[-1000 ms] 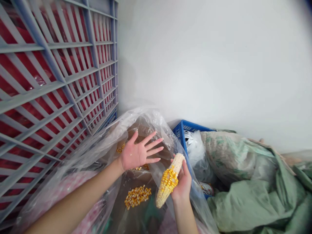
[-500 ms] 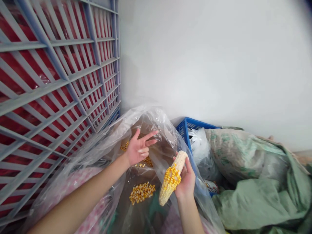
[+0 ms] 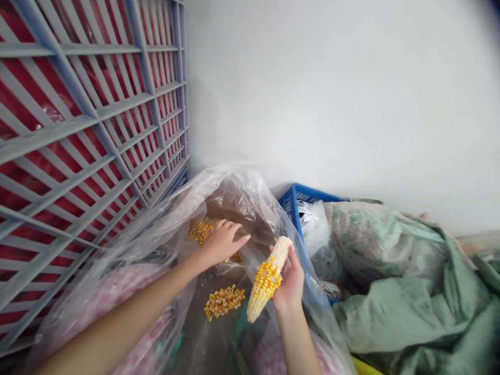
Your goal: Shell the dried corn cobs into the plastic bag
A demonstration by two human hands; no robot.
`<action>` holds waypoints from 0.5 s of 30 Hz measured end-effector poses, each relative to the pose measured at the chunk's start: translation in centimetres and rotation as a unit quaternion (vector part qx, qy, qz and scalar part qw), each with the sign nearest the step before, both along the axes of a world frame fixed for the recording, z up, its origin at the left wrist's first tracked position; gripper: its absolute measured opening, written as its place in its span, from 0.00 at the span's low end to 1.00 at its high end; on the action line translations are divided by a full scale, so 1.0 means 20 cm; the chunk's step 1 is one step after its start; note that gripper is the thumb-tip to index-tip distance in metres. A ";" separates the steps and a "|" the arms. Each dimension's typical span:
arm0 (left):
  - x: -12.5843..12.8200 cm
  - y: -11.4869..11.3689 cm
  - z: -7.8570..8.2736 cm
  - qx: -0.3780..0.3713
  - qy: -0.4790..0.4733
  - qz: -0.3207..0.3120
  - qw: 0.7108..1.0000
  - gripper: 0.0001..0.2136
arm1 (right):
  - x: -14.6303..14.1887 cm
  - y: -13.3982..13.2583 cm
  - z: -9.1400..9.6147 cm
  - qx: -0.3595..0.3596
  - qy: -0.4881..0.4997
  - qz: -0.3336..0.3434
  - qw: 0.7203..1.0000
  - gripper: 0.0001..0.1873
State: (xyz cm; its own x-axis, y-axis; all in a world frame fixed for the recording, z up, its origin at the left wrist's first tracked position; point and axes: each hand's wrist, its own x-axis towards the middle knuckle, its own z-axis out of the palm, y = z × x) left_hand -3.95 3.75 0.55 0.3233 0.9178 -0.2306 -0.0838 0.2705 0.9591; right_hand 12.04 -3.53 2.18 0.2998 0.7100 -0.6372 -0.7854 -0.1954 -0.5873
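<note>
An ear of corn (image 3: 266, 280) is gripped in my right hand (image 3: 289, 284), tilted with its bare top end up. Yellow kernels cover only its middle band; both ends are stripped pale. My left hand (image 3: 222, 242) is palm down over the clear plastic bag (image 3: 230, 179), fingers extended and thumb apart, holding nothing. Loose corn kernels (image 3: 224, 302) lie in a heap in the bag below my hands. A second heap of kernels (image 3: 200, 233) sits beyond my left wrist, partly hidden by the hand.
On the left rises a grey slatted plastic crate (image 3: 94, 112) with red material behind it. To the right, a blue basket (image 3: 291, 200) holds white plastic bags (image 3: 314, 229). Beside it lie a woven sack (image 3: 367, 245) and green cloth (image 3: 406, 312). A white wall (image 3: 336, 94) stands behind.
My left hand has turned from palm-up with spread fingers to palm-down over the bag. My right hand keeps its hold on the corn; the whole view has shifted slightly.
</note>
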 end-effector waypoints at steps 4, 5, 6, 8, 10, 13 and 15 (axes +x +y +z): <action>0.04 -0.05 -0.07 0.028 0.160 -0.128 0.978 0.23 | 0.00 0.00 -0.01 0.005 -0.012 0.014 1.000 0.21; 0.04 -0.06 -0.06 -0.028 0.148 -0.196 0.969 0.27 | 0.00 0.00 -0.01 0.009 -0.018 0.016 1.000 0.21; 0.05 -0.07 -0.05 -0.077 0.122 -0.254 0.956 0.30 | 0.00 0.01 -0.01 0.012 -0.021 0.014 1.000 0.21; 0.06 -0.07 -0.03 -0.111 0.064 -0.313 0.941 0.32 | 0.00 0.01 -0.01 0.016 -0.021 0.009 1.000 0.21; 0.07 -0.08 0.00 -0.075 0.042 -0.315 0.945 0.29 | -0.01 0.01 -0.01 0.022 -0.019 0.013 1.000 0.21; 0.08 -0.09 0.01 0.012 0.095 -0.311 0.945 0.24 | -0.03 0.01 -0.02 0.032 -0.036 0.031 0.998 0.20; 0.09 -0.11 0.01 0.042 0.127 -0.302 0.944 0.23 | -0.05 0.00 -0.02 0.032 -0.046 0.047 0.997 0.19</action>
State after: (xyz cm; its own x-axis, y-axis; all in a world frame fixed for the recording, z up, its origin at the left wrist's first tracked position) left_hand -2.13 1.63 0.72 0.7374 0.6026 -0.3050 0.2964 0.1171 0.9479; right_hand 11.14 -3.47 1.73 0.2846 0.7765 -0.5621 -0.7076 -0.2255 -0.6697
